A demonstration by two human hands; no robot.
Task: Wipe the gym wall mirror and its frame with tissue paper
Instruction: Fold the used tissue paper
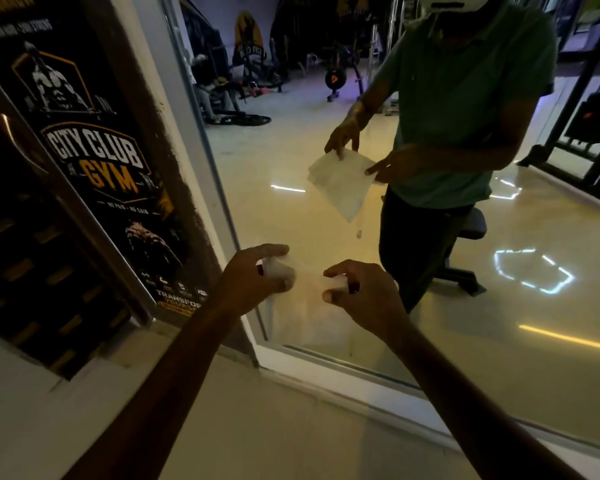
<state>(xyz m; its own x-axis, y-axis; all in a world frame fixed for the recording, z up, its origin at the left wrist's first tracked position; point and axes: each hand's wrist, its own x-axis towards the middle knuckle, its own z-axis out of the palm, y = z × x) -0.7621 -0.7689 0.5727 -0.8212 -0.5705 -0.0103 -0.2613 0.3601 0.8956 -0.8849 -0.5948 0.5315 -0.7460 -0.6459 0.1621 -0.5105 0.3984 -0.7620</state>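
Observation:
A sheet of white tissue paper (pixel 305 306) hangs spread between my two hands in front of the wall mirror (pixel 326 209). My left hand (pixel 253 278) pinches its upper left corner and my right hand (pixel 364 292) pinches its upper right corner. The tissue is motion-blurred and hangs down toward the mirror's lower left corner. The pale mirror frame (pixel 343 382) runs along the bottom and up the left side. The glass reflects me in a green shirt, holding the same sheet.
A black City Club Gym poster (pixel 97 157) covers the wall left of the mirror frame. A pale ledge or wall face (pixel 257 427) lies below the frame. The mirror reflects gym machines, a bench and lit floor.

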